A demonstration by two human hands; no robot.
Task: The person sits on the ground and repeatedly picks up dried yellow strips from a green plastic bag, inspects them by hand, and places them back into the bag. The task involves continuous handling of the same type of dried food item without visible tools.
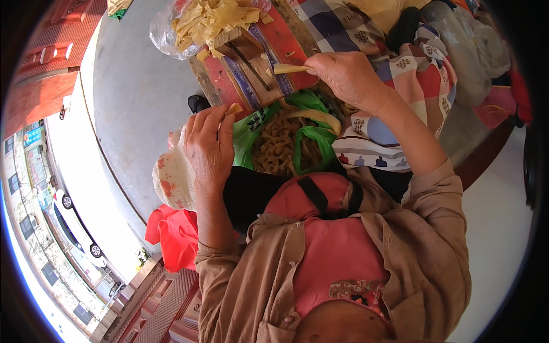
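Note:
My right hand (349, 79) pinches one end of a flat yellowish strip (291, 68) over the right part of a red wooden board (296, 47). Between the fingers of my left hand (210, 145), left of the board's near edge, is a small yellowish piece (234, 109). A wooden block (240, 43) stands on the board, with a thin dark bar running from it towards me. Below the board an open green plastic bag (244, 145) holds many small curled tan pieces (274, 150). A longer pale strip (317, 115) lies across the bag's top.
A heap of yellowish strips (214, 19) lies on a clear plastic bag (163, 38) at the board's far left. Checked cloth (411, 85) spreads at the right. A floral hat (171, 180) and a red bag (176, 240) are by my left arm.

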